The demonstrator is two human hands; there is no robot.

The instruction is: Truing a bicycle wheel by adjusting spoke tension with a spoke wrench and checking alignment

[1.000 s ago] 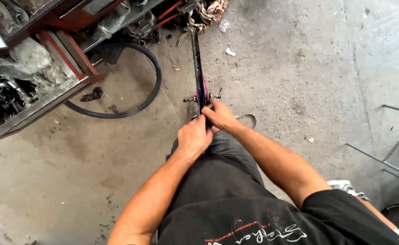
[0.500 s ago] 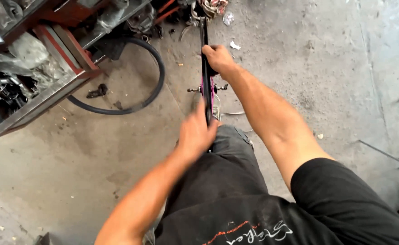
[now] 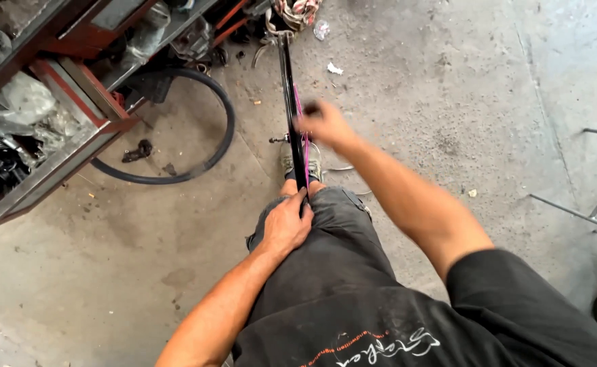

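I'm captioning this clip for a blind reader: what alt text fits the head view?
Seen from above, a person holds a bicycle wheel edge-on between the knees, left hand gripping its near rim at the lap, right hand, blurred, farther along it. A loose black tyre lies on the concrete floor beside a cluttered shelf.

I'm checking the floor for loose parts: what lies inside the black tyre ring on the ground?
Inside the black tyre ring lie bare concrete floor, a small dark part and bits of debris. Its far side runs under the metal shelf, hidden.

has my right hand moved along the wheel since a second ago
Yes. The right hand has slid up the bicycle wheel, away from the left hand at the knees, toward the shelf end of the floor.
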